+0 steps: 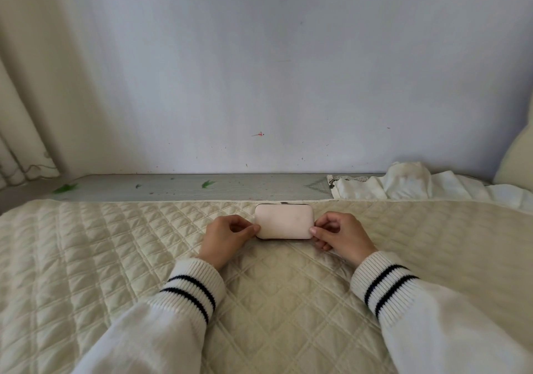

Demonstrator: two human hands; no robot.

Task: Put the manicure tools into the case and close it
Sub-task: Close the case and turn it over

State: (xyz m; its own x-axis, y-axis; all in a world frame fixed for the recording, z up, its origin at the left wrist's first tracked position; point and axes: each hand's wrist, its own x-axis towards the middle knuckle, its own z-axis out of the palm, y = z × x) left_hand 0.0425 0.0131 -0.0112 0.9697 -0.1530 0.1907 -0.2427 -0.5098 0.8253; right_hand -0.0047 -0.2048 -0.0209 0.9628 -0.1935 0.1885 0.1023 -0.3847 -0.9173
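Note:
A pale pink rectangular case (284, 220) lies flat and closed on the quilted cream bed cover (115, 258), near the far edge. My left hand (227, 236) pinches its left end with thumb and fingertips. At the case's right end, my right hand (340, 236) grips it the same way. A small dark clasp shows at the case's far edge. No manicure tools are visible outside the case.
A grey ledge (202, 187) with green bits runs behind the bed, below a white wall. Crumpled white cloth (418, 186) lies at the back right, beside a cream pillow (516, 163). A curtain (26, 85) hangs at the left.

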